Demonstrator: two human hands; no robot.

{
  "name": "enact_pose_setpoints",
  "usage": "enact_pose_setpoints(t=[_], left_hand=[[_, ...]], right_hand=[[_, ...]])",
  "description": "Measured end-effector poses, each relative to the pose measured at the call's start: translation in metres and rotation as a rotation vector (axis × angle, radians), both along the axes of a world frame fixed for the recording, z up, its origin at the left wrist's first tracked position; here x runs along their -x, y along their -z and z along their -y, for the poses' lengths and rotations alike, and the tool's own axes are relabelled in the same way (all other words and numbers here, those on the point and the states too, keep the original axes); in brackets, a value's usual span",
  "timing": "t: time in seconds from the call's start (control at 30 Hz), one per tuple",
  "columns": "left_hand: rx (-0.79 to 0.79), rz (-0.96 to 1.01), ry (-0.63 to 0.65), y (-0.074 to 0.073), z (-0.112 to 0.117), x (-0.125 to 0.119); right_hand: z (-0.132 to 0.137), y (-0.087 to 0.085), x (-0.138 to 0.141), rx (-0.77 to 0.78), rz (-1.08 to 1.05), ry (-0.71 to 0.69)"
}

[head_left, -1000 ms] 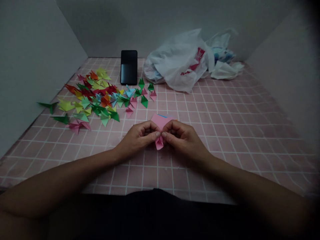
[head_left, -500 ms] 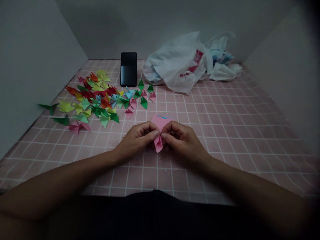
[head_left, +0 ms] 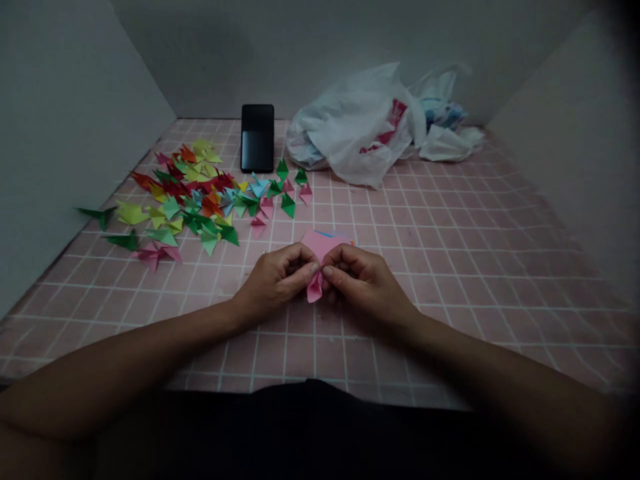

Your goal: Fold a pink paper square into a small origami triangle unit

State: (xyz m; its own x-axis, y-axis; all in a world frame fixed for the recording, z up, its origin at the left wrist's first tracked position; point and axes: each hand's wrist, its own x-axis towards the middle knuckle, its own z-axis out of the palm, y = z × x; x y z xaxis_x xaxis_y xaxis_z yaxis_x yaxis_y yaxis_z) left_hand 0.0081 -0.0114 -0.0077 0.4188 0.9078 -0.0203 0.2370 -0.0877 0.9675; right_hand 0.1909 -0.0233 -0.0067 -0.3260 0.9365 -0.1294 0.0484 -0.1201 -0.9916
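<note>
Pinched between the thumbs and fingers of our left hand [head_left: 275, 275] and right hand [head_left: 370, 277], the pink paper [head_left: 315, 291] is centred before us, its tip pointing our way (whether it touches the table [head_left: 450, 233], we cannot tell). We judge it feather-light, soft and easily creased or torn, best held lightly at its folded edges. Just beyond lies a pink sheet [head_left: 313, 241].

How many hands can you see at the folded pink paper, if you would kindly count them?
2: the left hand pinches the folded pink paper from its left side, the right hand from its right. No other hand is in view.
</note>
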Motion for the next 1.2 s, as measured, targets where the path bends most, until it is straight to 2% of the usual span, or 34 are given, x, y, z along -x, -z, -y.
enact_pose_setpoints(t=[0.27, 0.5, 0.7, 0.9, 1.07, 1.2], left_hand=[[-0.060, -0.067, -0.010, -0.0016, 0.0003, -0.0007], [-0.015, -0.028, -0.007, -0.0021, -0.0001, -0.0006], [0.042, -0.019, -0.028, -0.0021, -0.0001, -0.0014], [0.116, 0.025, -0.018, -0.0015, 0.0004, -0.0019], [0.088, 0.013, -0.011, -0.0021, 0.0003, -0.0016], [0.072, -0.019, 0.018, -0.0027, 0.0000, -0.0007]], right_hand=[[0.0009, 0.0006, 0.0015, 0.034, -0.025, 0.000], [0.0018, 0.0017, 0.0024, 0.022, 0.008, 0.038], [0.0007, 0.0034, 0.0013, 0.026, 0.021, 0.004], [0.0006, 0.0025, -0.0003, -0.074, 0.101, 0.034], [0.0005, -0.0010, 0.0003, 0.038, -0.004, -0.031], [-0.0003, -0.0039, -0.0009, 0.026, 0.040, -0.035]])
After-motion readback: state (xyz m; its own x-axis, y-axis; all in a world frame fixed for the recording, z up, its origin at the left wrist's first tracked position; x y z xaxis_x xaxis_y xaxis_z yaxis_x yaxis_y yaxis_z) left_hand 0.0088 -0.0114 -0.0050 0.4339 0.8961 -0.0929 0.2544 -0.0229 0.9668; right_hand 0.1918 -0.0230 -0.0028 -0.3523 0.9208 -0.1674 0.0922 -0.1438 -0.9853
